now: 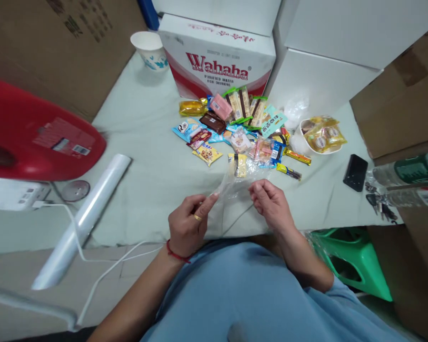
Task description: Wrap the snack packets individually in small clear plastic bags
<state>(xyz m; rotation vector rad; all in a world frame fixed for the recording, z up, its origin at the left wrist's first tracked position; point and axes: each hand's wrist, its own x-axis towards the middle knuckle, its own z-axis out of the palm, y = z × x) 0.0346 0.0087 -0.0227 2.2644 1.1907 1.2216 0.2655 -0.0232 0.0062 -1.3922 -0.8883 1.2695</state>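
A crumpled piece of clear plastic film (231, 191) stretches between my two hands, just above the table's front part. My left hand (187, 222), with a ring and a red wrist cord, is closed and pinches the film between thumb and forefinger. Curled fingers of my right hand (273, 205) pinch at the film's other side; the exact grip is partly hidden. Beyond the film lies a pile of wrapped snacks (238, 140). A small yellow packet (238, 165) sits at the near edge of the pile, partly behind the film.
Right of the pile stands a white bowl (321, 151) of snack packets, then a black case (355, 173), keys (381, 204) and bottles (410, 173). A Wahaba-style "Wahaha" carton (219, 61) and a paper cup (150, 50) stand behind. Leftward are a film roll (87, 213) and red jug (39, 133).
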